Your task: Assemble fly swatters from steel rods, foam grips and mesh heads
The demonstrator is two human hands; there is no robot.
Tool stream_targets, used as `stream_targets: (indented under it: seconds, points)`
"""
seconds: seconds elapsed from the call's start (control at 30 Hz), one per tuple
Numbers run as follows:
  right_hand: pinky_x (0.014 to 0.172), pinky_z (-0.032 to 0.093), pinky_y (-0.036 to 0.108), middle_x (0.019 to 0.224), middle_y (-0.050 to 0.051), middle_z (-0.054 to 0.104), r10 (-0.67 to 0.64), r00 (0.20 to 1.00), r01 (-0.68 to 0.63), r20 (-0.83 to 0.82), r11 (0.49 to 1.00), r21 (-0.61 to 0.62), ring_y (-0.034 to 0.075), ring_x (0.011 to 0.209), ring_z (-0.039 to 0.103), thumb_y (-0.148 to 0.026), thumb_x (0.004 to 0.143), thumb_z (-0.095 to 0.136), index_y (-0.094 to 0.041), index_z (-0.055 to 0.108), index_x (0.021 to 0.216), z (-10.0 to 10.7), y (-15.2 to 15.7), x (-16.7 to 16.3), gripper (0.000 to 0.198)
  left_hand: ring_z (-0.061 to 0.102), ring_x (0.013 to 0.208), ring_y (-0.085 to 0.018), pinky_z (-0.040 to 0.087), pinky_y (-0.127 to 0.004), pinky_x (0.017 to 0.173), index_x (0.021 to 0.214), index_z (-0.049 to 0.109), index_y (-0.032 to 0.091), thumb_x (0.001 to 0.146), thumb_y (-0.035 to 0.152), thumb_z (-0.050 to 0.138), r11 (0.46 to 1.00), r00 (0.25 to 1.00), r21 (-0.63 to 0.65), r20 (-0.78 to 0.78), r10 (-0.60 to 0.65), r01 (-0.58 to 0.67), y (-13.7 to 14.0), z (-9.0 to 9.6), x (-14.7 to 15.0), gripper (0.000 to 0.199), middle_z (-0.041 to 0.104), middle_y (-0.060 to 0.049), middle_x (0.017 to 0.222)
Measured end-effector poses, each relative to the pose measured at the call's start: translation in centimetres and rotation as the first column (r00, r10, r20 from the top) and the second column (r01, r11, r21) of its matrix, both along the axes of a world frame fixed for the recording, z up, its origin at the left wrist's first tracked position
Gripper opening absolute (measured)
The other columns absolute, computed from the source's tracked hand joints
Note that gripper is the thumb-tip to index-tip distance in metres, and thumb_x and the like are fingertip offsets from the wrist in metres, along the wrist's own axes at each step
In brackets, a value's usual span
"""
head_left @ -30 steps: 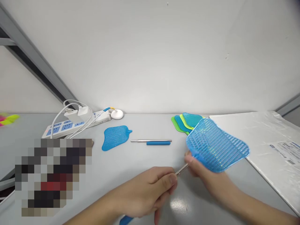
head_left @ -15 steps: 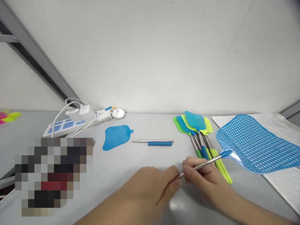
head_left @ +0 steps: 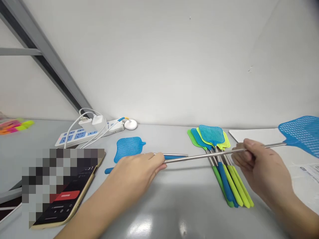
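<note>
A blue fly swatter (head_left: 302,134) stretches across the view, its metal rod drawn out long. My left hand (head_left: 139,171) is closed around the grip end; a blue tip pokes out to its left. My right hand (head_left: 261,162) is closed on the rod near the blue mesh head, which runs past the right edge. Behind my left hand lie a loose blue swatter head (head_left: 129,147), a thin metal rod (head_left: 174,154) and a blue handle sleeve (head_left: 178,158), partly covered. Under the held rod rests a pile of blue, green and yellow-green fly swatters (head_left: 225,181).
On the left are a phone (head_left: 72,196), partly pixelated, and a white power strip (head_left: 116,124) with plugs and cables. A white round device (head_left: 131,124) sits near the wall (head_left: 174,66). White plastic packaging (head_left: 299,169) lies at right. Bright coloured items (head_left: 17,126) are far left.
My hands have moved apart, and the swatter's rod now shows much longer between them. Its head has shifted right, partly out of view. My left hand moved left, onto the grip end.
</note>
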State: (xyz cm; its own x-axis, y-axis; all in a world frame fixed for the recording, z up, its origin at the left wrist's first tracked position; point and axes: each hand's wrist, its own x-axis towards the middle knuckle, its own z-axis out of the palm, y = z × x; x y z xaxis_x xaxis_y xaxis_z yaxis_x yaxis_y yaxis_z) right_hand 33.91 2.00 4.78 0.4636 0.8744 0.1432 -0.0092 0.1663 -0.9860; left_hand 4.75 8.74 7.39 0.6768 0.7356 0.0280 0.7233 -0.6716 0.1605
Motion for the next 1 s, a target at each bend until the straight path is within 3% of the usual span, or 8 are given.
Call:
stream_targets:
  seconds: [0.1,0.3,0.4,0.5,0.6,0.7,0.83,1.0]
  points:
    - [0.045,0.022,0.028,0.053,-0.005,0.027,-0.003,0.991,0.008,-0.134,0.999,0.042,0.011,0.049,0.024,-0.038,0.091,0.059,-0.021,0.04,0.054,0.6,0.7,0.6,0.045,0.058,0.065,-0.019,0.022,-0.027,0.055,0.084,0.05,0.024,0.102,0.034,0.036,0.999,0.999,0.002,-0.024,0.035,-0.035,0.3,0.1,-0.3,0.025,0.062,0.003,0.073]
    - [0.048,0.022,0.028,0.053,-0.006,0.026,-0.015,0.994,0.019,-0.106,0.999,0.044,0.011,0.05,0.024,-0.048,0.093,0.054,-0.021,0.041,0.057,-0.5,0.9,-0.1,0.047,0.061,0.064,-0.019,0.022,-0.029,0.053,0.085,0.051,0.023,0.103,0.032,0.033,0.992,0.998,0.115,-0.01,-0.058,0.059,-0.5,-1.4,0.6,0.026,0.064,0.001,0.074]
    - [0.049,0.023,0.028,0.057,-0.005,0.031,0.159,0.984,-0.154,0.079,0.986,-0.066,0.011,0.052,0.028,-0.049,0.093,0.054,-0.021,0.046,0.063,-1.5,0.0,-1.3,0.042,0.06,0.058,-0.02,0.021,-0.03,0.051,0.084,0.051,0.023,0.101,0.026,0.037,0.973,0.993,0.202,-0.005,-0.117,0.115,-1.7,-2.4,1.9,0.023,0.062,0.002,0.068]
    - [0.054,0.026,0.028,0.058,-0.003,0.04,0.439,0.842,-0.379,0.315,0.895,-0.233,0.012,0.056,0.035,-0.049,0.095,0.05,-0.02,0.052,0.063,-1.9,-1.4,-2.9,0.043,0.059,0.053,-0.02,0.02,-0.03,0.048,0.079,0.05,0.022,0.099,0.027,0.044,0.96,0.989,0.239,0.002,-0.151,0.146,-2.8,-3.2,3.3,0.022,0.06,0.003,0.064]
    - [0.054,0.026,0.03,0.054,-0.002,0.037,0.509,0.765,-0.412,0.395,0.857,-0.308,0.012,0.053,0.035,-0.049,0.098,0.041,-0.019,0.044,0.055,-1.9,-2.4,-3.8,0.053,0.057,0.048,-0.019,0.019,-0.03,0.046,0.075,0.049,0.022,0.1,0.037,0.045,0.954,0.983,0.248,0.02,-0.181,0.17,-2.9,-3.6,3.7,0.029,0.059,0.003,0.06]
    - [0.049,0.022,0.031,0.052,-0.003,0.032,0.411,0.842,-0.323,0.35,0.903,-0.283,0.011,0.049,0.029,-0.051,0.096,0.043,-0.02,0.036,0.053,-1.6,-2.4,-3.0,0.053,0.056,0.048,-0.019,0.018,-0.03,0.046,0.073,0.049,0.021,0.101,0.048,0.035,0.936,0.978,0.297,0.022,-0.207,0.192,-1.3,-3.2,2.5,0.041,0.06,0.002,0.059]
    - [0.046,0.018,0.032,0.052,-0.004,0.023,0.041,0.997,-0.034,0.063,0.994,-0.103,0.011,0.048,0.022,-0.038,0.092,0.055,-0.022,0.03,0.052,-0.3,-0.8,0.4,0.049,0.056,0.051,-0.018,0.02,-0.028,0.048,0.071,0.049,0.021,0.1,0.055,0.029,0.934,0.996,0.352,0.039,-0.08,0.061,1.7,-1.9,-0.7,0.05,0.061,0.001,0.059]
    - [0.046,0.019,0.033,0.049,-0.005,0.022,-0.115,0.97,0.136,-0.215,0.987,0.087,0.01,0.046,0.023,-0.024,0.085,0.06,-0.022,0.03,0.049,1.3,0.8,2.8,0.047,0.055,0.053,-0.019,0.019,-0.028,0.051,0.069,0.049,0.021,0.097,0.064,0.027,0.931,0.999,0.363,0.037,0.014,-0.026,2.6,-1.0,-2.0,0.056,0.061,0.0,0.059]
